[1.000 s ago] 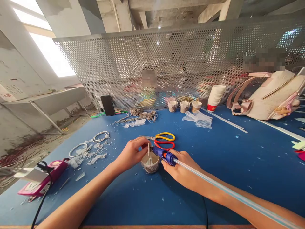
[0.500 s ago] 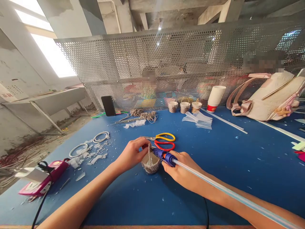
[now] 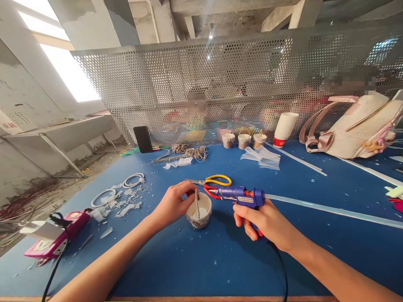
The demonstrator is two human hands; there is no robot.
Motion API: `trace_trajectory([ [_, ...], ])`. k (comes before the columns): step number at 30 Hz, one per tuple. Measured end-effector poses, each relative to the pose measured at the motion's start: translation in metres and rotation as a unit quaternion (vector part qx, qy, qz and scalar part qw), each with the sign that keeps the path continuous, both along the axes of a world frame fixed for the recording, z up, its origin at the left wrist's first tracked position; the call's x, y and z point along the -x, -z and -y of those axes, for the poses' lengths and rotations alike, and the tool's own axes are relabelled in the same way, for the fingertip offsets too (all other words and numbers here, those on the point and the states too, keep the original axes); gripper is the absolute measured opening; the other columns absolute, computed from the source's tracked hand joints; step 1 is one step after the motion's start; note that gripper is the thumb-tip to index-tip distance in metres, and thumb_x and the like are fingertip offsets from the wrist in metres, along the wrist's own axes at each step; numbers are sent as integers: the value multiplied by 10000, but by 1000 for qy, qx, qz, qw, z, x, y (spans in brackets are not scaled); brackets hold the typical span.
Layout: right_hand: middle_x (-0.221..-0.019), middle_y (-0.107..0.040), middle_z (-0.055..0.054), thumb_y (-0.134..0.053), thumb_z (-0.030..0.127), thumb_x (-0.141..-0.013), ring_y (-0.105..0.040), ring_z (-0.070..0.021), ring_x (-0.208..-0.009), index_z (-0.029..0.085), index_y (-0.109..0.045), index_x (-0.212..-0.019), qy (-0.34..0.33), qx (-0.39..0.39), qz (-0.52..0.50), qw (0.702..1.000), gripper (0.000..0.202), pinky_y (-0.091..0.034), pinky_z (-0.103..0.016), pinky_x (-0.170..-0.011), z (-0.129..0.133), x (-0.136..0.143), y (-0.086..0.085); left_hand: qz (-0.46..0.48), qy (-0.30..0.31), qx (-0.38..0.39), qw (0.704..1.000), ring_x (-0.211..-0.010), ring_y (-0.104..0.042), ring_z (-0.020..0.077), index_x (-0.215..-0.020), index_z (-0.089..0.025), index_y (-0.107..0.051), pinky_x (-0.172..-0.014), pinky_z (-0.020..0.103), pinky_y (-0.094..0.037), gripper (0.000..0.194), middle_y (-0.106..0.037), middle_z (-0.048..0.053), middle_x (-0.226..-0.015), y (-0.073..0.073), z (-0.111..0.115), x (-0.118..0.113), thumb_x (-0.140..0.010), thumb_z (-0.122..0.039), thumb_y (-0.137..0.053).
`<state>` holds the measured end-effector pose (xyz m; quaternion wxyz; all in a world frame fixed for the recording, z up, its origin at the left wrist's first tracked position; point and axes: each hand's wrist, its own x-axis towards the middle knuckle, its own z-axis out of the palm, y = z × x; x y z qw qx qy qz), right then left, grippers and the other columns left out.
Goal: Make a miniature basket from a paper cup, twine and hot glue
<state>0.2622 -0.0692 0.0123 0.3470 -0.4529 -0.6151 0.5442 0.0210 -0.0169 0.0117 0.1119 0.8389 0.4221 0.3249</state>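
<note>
A small cord-wrapped cup [image 3: 205,212] stands upright on the blue table, its pale inside showing. My left hand [image 3: 175,202] is at its left rim, thumb and fingers pinching a twisted cord [image 3: 197,205] that rises from the cup like a handle; the fingertips are partly hidden. In my right hand [image 3: 262,220] is a blue hot glue gun [image 3: 242,196], its nozzle pointing left and held apart from the cup. A long clear glue stick [image 3: 315,206] sticks out of its back. Scissors [image 3: 218,180] with yellow and red handles lie behind the cup, partly covered by the gun.
Plastic scraps and white rings [image 3: 103,198] lie to the left, near a pink power strip [image 3: 75,224]. Along the back are a phone [image 3: 142,139], cord bundles [image 3: 198,153], three small handled cups [image 3: 244,141], stacked paper cups [image 3: 285,130] and a bag [image 3: 355,128]. A perforated metal screen [image 3: 163,84] stands behind.
My right hand has drawn the glue gun away from the cup to the right, turning it so the stick points right. My left hand has stayed at the cord.
</note>
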Motion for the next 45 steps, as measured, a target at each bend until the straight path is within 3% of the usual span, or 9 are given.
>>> trace_trajectory([
  [5, -569, -582, 3, -510, 448, -830, -470, -75, -390, 150, -585, -666, 77, -4, 0, 997, 349, -344, -218, -415, -9, -10, 6, 11, -36, 6, 999, -600, -556, 109, -734, -185, -572, -542, 191, -451, 138, -625, -2, -672, -1, 5, -2, -801, -183, -452],
  [10, -709, -645, -27, -468, 493, -842, -550, -101, -456, 162, -587, -770, 132, -43, 124, 982, 359, -423, -229, -459, -31, -23, 15, 12, -69, -5, 998, -578, -561, 111, -727, -185, -568, -503, 183, -435, 136, -617, -8, -640, -1, 8, -1, -771, -159, -442],
  [15, -545, -577, 11, -439, 398, -863, -603, -166, -502, 186, -527, -829, 147, -109, 289, 940, 233, -436, -255, -508, -49, -23, 28, 11, -91, -40, 995, -542, -547, 111, -706, -189, -561, -484, 192, -424, 134, -607, -16, -607, 1, 11, 2, -760, -160, -441],
  [21, -800, -665, -85, -516, 235, -819, -657, -270, -750, 199, -479, -829, 164, -221, 414, 868, 53, -349, -284, -574, -52, -15, 32, 10, -105, -67, 992, -529, -541, 120, -708, -198, -555, -489, 210, -422, 143, -600, -17, -603, 7, 9, 4, -762, -159, -429],
  [25, -923, -673, -82, -573, 191, -785, -661, -270, -825, 206, -491, -826, 133, -264, 445, 845, 93, -345, -276, -604, -52, -27, 34, 9, -105, -79, 991, -510, -515, 118, -690, -201, -534, -503, 213, -414, 137, -578, -23, -593, 10, 7, 3, -742, -133, -427],
  [29, -855, -689, -62, -529, 298, -848, -669, -268, -797, 210, -530, -850, 149, -247, 444, 848, 88, -388, -291, -616, -60, -45, 40, 19, -106, -81, 991, -502, -491, 112, -686, -199, -526, -508, 213, -400, 143, -573, -26, -595, 12, 6, 2, -733, -108, -426],
  [35, -861, -702, -84, -293, 377, -978, -677, -176, -729, 133, -576, -990, 221, -171, 409, 869, 374, -489, -270, -629, -92, -55, 42, 31, -103, -79, 991, -521, -503, 117, -685, -192, -523, -519, 212, -400, 145, -576, -17, -616, 15, 4, 1, -725, -80, -439],
  [41, -1033, -639, -58, -525, 374, -919, -630, -169, -859, 155, -599, -1061, 251, -114, 440, 855, 272, -522, -369, -765, -108, -39, 46, 28, -108, -78, 991, -527, -494, 117, -679, -184, -517, -525, 211, -390, 147, -565, -16, -620, 17, 3, 2, -712, -55, -454],
  [45, -1129, -606, -76, -522, 380, -918, -603, -201, -968, 163, -580, -1115, 259, -101, 467, 839, 299, -489, -423, -846, -104, -33, 48, 29, -110, -76, 991, -535, -485, 113, -677, -185, -513, -536, 208, -383, 158, -546, -25, -612, 17, 4, 1, -703, -41, -452],
])
